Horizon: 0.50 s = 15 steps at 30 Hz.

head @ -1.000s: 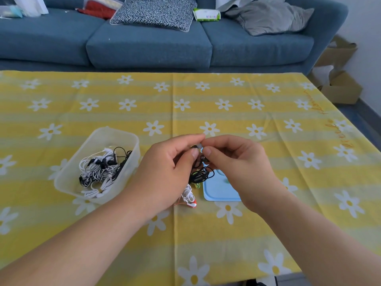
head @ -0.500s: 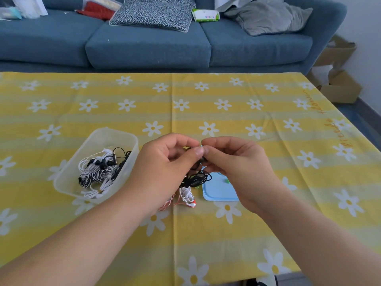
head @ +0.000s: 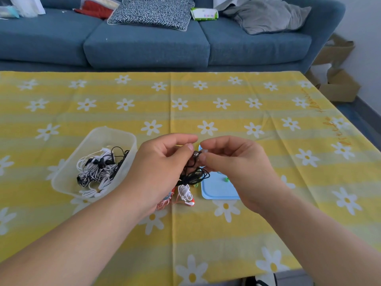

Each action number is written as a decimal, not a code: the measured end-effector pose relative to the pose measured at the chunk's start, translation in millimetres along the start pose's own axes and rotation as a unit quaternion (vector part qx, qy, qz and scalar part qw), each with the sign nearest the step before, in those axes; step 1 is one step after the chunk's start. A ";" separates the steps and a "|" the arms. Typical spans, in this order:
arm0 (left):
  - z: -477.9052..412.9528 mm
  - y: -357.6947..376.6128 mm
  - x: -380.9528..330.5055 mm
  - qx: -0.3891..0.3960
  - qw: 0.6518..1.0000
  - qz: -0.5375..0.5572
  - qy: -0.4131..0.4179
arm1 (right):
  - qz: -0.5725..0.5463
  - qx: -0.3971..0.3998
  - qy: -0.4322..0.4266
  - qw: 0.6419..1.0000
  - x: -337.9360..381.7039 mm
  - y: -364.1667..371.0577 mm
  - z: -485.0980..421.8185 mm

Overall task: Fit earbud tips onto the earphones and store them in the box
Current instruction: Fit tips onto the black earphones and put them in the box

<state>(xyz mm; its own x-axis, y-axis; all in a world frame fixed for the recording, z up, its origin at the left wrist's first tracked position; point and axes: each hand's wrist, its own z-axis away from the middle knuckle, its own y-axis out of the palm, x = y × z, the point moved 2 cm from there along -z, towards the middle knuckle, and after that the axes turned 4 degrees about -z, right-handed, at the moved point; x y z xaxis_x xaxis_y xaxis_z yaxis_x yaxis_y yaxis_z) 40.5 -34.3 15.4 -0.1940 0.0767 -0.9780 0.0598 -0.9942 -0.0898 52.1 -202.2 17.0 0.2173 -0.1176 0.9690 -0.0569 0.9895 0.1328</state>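
Observation:
My left hand [head: 158, 168] pinches a black earphone [head: 195, 154] by its bud, and the black cable [head: 194, 176] hangs in a bundle below. My right hand [head: 233, 164] meets it from the right, thumb and forefinger closed on a small pale earbud tip [head: 204, 152] touching the bud. A clear plastic box [head: 68, 178] to the left holds several coiled white and black earphones. A white and red earphone set [head: 186, 195] lies on the cloth under my hands.
A light blue lid [head: 218, 187] lies flat beneath my right hand with a small green tip [head: 226, 179] on it. The table has a yellow daisy cloth [head: 206, 104]. A blue sofa [head: 144, 42] stands behind; cardboard boxes [head: 338, 83] sit at the right.
Both hands have shifted slightly right, and the fingertips have parted a little, so the dark bud and the pale tip now show between them.

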 end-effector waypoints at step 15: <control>-0.5 -0.6 0.7 0.020 1.000 -0.010 0.006 | -0.063 -0.006 0.042 0.997 -3.7 -3.4 -3.1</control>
<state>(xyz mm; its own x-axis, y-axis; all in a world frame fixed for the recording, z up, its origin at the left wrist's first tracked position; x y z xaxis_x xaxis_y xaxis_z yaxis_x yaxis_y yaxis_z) 40.9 -33.6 14.7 -0.1833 0.0977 -0.9782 0.0167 -0.9946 -0.1025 54.5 -204.8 12.2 0.3021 -0.2336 0.9242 -0.0117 0.9685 0.2487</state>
